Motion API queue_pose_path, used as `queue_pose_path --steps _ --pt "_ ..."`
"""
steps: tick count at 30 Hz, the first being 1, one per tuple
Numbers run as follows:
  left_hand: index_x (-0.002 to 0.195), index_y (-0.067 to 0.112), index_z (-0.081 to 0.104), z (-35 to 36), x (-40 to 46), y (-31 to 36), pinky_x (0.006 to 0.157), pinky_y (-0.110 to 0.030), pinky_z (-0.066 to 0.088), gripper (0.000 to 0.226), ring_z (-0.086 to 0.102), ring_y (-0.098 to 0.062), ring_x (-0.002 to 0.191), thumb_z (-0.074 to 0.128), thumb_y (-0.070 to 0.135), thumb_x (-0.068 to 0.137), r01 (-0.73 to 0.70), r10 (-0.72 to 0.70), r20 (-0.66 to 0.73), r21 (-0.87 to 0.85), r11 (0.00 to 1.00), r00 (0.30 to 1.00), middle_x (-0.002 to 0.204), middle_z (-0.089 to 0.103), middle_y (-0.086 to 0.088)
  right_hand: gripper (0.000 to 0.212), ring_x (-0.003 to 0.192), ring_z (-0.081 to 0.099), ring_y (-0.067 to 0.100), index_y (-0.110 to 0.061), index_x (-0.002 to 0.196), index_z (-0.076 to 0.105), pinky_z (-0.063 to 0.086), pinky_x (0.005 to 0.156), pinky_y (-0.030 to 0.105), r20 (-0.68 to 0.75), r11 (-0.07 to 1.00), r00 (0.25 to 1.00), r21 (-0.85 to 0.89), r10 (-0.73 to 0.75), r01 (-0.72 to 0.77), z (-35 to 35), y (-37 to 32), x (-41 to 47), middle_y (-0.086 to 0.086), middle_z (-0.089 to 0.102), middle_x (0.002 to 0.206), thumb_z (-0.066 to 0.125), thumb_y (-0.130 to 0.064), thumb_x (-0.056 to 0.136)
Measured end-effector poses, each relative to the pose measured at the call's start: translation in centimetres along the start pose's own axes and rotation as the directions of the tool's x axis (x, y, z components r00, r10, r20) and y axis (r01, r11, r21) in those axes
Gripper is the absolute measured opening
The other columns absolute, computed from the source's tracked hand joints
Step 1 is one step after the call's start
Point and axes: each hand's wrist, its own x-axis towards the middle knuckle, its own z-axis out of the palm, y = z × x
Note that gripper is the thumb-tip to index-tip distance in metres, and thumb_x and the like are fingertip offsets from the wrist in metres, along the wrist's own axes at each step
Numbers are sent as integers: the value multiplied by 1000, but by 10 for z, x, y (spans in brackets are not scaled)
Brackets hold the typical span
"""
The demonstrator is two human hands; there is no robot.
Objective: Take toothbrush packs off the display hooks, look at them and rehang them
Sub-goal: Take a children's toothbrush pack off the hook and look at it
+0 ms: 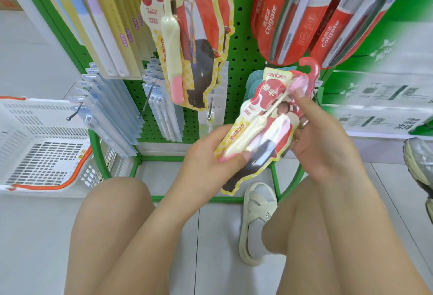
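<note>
Canban pack (260,128) gripped at both ends, left hand (210,154) low, right hand (321,137) nearest its pink hanger (310,70), long axis pointing up-right toward pegboard (243,44).

Toothbrush pack (260,130): glossy printed card under a clear plastic blister, light glaring off its surface; translucent pink plastic hanger hook (312,70) at its top.
Colgate packs (281,18): shiny red card with clear, reflective plastic fronts.
Pale blue packs (110,107): frosted, semi-clear plastic sleeves.
Yellow packs (117,13): matt card.
Display panel (243,44): green painted perforated metal, smooth, faint sheen.
Display hooks (77,109): bare grey metal wire, polished.
Basket (42,144): white slotted plastic, matt, with orange trim.
Floor (210,236): smooth pale tiles, slightly glossy.
Sandal (255,222): cream, matt straps.
</note>
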Motion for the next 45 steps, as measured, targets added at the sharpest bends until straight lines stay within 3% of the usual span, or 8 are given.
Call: queue_pose_path --steps 5,12,21,27,30,33,39,45 --pt "130 44 50 1 0 -6 74 -15 51 56 64 0 96 75 24 84 10 -12 -38 -46 999 999 108 66 18 19 69 69 18 -6 94 70 55 58 27 57 990 997 -130 59 -51 3 4 -2 8 74 82 60 -20 87" --pt "93 33 62 1 2 -3 59 -16 47 18 65 -5 84 72 20 87 -38 32 -215 -23 999 976 96 68 18 22 54 65 10 -12 74 66 51 48 20 12 981 999 -190 -34 36 9 7 -4 -1 70 63 55 -11 94" --pt "96 21 69 0 5 -7 78 -18 52 9 68 -2 92 69 17 88 24 -32 -240 -37 999 970 97 74 11 21 54 66 9 -9 77 66 49 47 18 18 968 999 -248 -31 34 11 5 -8 0 71 63 56 -15 94" --pt "100 10 68 -3 4 1 48 -7 38 10 59 3 55 64 11 91 103 -136 -149 -209 973 980 80 73 1 69 80 69 13 -17 112 68 56 64 26 -88 991 996 -125 31 -42 6 3 1 -1 71 88 24 -66 93" --pt "101 14 70 -5 6 -1 68 -19 46 13 70 -14 77 64 18 91 226 -241 -28 -256 940 970 88 76 -3 52 97 68 14 -16 126 60 55 81 31 -44 998 997 7 70 -70 2 2 3 1 70 104 37 -53 97" --pt "106 10 69 -6 7 -3 98 -29 48 31 71 -21 99 65 27 79 319 -293 129 -324 891 947 104 75 -8 26 105 65 16 -22 106 65 53 94 32 71 988 989 77 131 -136 -1 3 2 6 67 120 57 -34 84" --pt "88 16 76 -12 7 1 71 -24 54 31 70 -14 78 53 36 82 440 -325 300 -531 724 897 89 75 -5 16 86 69 14 -16 91 66 53 89 33 77 936 987 313 143 -160 -8 2 6 -3 72 89 63 -20 76" --pt "112 16 68 -20 8 4 92 -33 53 43 71 -17 99 50 45 86 411 -321 262 -483 773 910 109 74 -5 23 82 68 13 -15 96 65 56 71 26 59 992 994 91 87 -93 -10 5 5 -3 72 88 63 -23 75"
